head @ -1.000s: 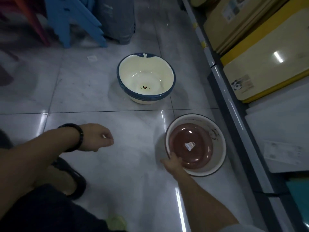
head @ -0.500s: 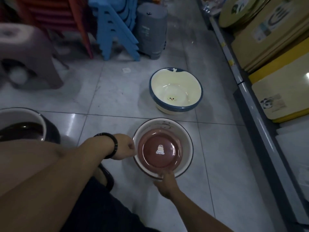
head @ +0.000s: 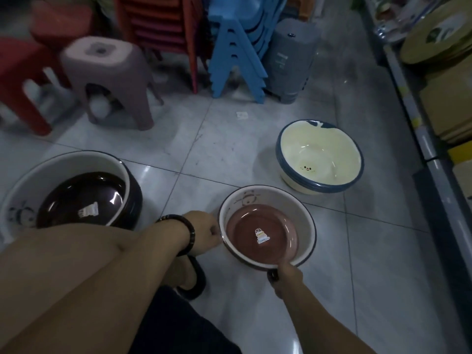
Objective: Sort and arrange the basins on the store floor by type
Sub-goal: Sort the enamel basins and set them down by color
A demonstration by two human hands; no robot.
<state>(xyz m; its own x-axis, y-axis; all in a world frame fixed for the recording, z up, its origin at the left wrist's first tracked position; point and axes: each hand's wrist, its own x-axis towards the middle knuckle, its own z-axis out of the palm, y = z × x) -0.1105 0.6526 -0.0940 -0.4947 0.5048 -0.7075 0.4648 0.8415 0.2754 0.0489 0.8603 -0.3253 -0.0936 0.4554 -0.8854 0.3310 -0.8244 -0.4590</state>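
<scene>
A small white basin with a brown bottom and a sticker inside sits on the tiled floor in front of me. My left hand grips its left rim. My right hand grips its near rim. A cream basin with a blue rim, stacked on others like it, stands at the right rear. At the far left stands a large white basin with a dark bottom, with dark outer walls.
Stacked blue stools, red stools, a mauve stool and a grey stack stand at the back. A shelf edge with flat boards runs along the right. My dark shoe is beneath my left arm.
The small basin has slid left from beside the shelf to in front of me. My left hand has reached over and taken its left rim. The view has swung left, showing the large basin.
</scene>
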